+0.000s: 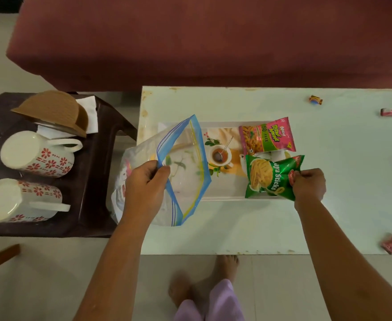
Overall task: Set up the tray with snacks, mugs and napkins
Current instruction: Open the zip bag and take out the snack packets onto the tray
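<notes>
On the pale counter (329, 223) a printed tray (222, 198) lies near the left edge, its long side parallel to the counter's near edge. The left grip (147, 184) is closed on the blue rim of a clear zip bag (185, 172), pinching it so the mouth gapes over the tray's left end; the bag's body hangs past the counter's left edge. The right grip (308, 184) is pinched shut on the corner of a green snack packet (271, 176), which rests at the tray's near right corner. A pink snack packet (268, 135) lies in the tray's far right corner, just beyond the green one. Left of the counter, a dark stool (93, 181) carries two floral mugs (37, 154) on their sides, with white napkins (91, 114) and a brown holder (51, 110) at its far edge. Small wrapped sweets (315, 100) lie scattered toward the counter's right side.
</notes>
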